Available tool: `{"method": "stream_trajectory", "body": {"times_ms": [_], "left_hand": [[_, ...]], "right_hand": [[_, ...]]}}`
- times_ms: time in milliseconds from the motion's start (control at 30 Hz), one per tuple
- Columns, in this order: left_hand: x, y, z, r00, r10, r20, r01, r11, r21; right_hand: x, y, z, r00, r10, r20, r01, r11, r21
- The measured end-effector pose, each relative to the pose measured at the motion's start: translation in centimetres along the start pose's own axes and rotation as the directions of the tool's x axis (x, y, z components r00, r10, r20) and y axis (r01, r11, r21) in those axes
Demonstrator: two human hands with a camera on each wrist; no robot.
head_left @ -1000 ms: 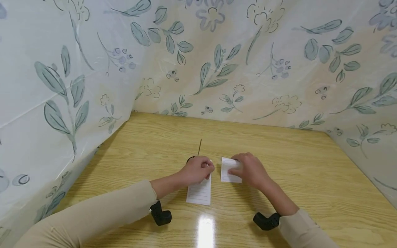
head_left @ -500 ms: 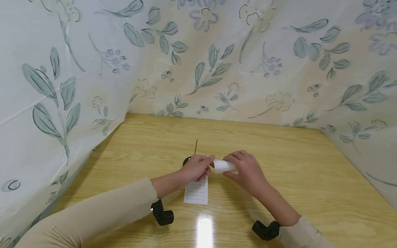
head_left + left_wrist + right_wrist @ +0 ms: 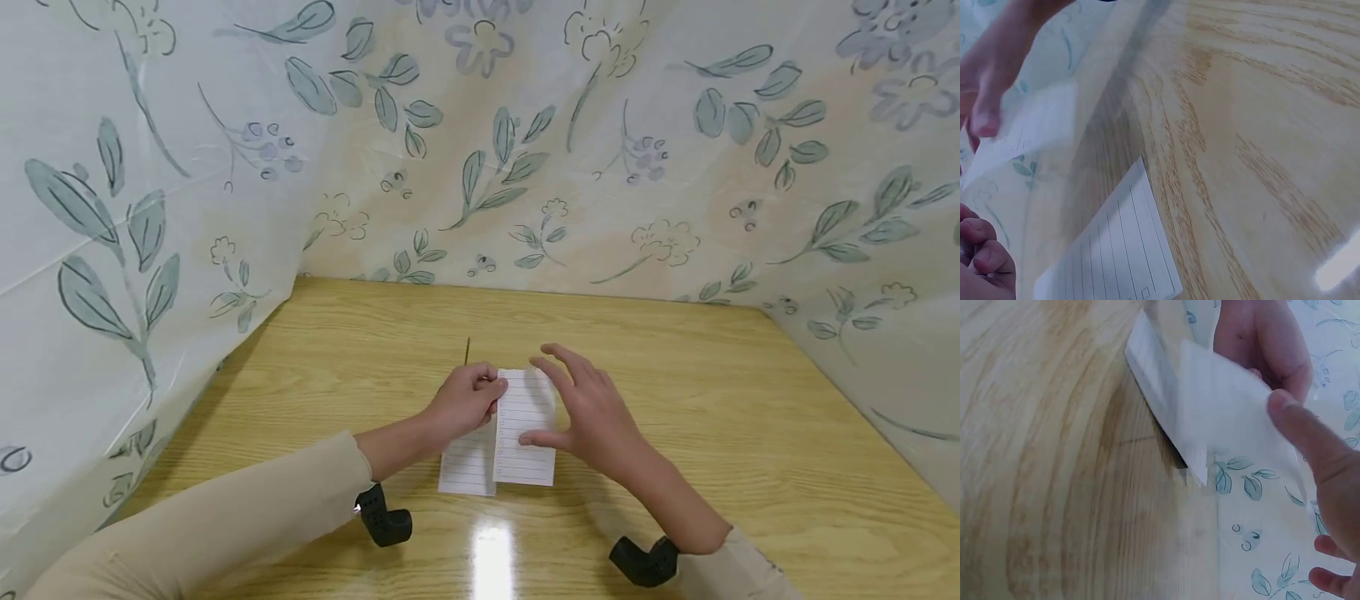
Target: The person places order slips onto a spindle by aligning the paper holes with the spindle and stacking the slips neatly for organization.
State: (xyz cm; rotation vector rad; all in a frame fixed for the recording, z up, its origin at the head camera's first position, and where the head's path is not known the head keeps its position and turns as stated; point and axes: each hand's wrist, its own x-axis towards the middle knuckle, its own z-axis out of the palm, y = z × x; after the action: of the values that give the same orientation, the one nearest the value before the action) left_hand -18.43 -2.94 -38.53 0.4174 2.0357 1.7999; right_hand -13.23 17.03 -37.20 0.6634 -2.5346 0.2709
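Note:
My left hand [image 3: 462, 402] pinches a white lined paper sheet [image 3: 525, 462] by its upper left side. The sheet hangs unrolled at full length and is blurred in both wrist views. My right hand [image 3: 600, 417] is spread beside the sheet's right edge, thumb in front of it and fingers above; contact is unclear. In the right wrist view, the right thumb [image 3: 1310, 434] overlaps the sheet's edge. A second lined sheet [image 3: 467, 475] stands or lies tilted under my left hand, its upper part hidden. Behind that hand, a thin dark rod [image 3: 468, 352] sticks out.
The wooden table [image 3: 360, 333] extends on all sides of the papers. A floral cloth [image 3: 450, 167] hangs at the back and sides. Black wrist-worn devices, one at the left wrist [image 3: 385, 518] and one at the right wrist [image 3: 643, 562], jut over the table.
The sheet, first folded or curled in my right hand, has passed to my left hand and opened out downward. My right fingers have spread and come off its end.

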Motion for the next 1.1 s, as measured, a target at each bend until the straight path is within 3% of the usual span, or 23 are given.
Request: {"method": "stream_trajectory", "body": {"times_ms": [100, 267, 433, 567, 667, 900, 1100], "left_hand": [[-0.3, 0.1, -0.3, 1.0, 0.028, 0.006, -0.028, 0.999, 0.023], [-0.5, 0.0, -0.9, 0.997, 0.07, 0.026, -0.071, 0.997, 0.041], [-0.7, -0.2, -1.3, 0.991, 0.119, 0.055, -0.122, 0.99, 0.065], [-0.7, -0.1, -1.5, 0.988, 0.144, 0.05, -0.147, 0.986, 0.077], [-0.8, -0.1, -1.7, 0.986, 0.163, 0.04, -0.166, 0.982, 0.085], [-1.3, 0.2, -2.2, 0.985, 0.173, -0.018, -0.17, 0.98, 0.103], [-1.5, 0.4, -2.7, 0.98, 0.181, -0.087, -0.164, 0.971, 0.175]], "right_hand": [[0.3, -0.1, -0.1, 0.994, 0.092, 0.052, -0.098, 0.986, 0.132], [1.5, -0.2, 0.4, 0.972, 0.196, 0.126, -0.229, 0.908, 0.351], [2.7, -0.2, 1.3, 0.963, 0.234, 0.129, -0.268, 0.848, 0.457], [3.6, 0.0, 1.5, 0.936, 0.29, 0.2, -0.352, 0.772, 0.53], [4.1, 0.0, 1.6, 0.916, 0.306, 0.258, -0.4, 0.731, 0.553], [5.2, -0.1, 2.1, 0.931, 0.21, 0.298, -0.357, 0.695, 0.624], [5.9, -0.5, 2.4, 0.945, 0.175, 0.275, -0.313, 0.725, 0.613]]}}
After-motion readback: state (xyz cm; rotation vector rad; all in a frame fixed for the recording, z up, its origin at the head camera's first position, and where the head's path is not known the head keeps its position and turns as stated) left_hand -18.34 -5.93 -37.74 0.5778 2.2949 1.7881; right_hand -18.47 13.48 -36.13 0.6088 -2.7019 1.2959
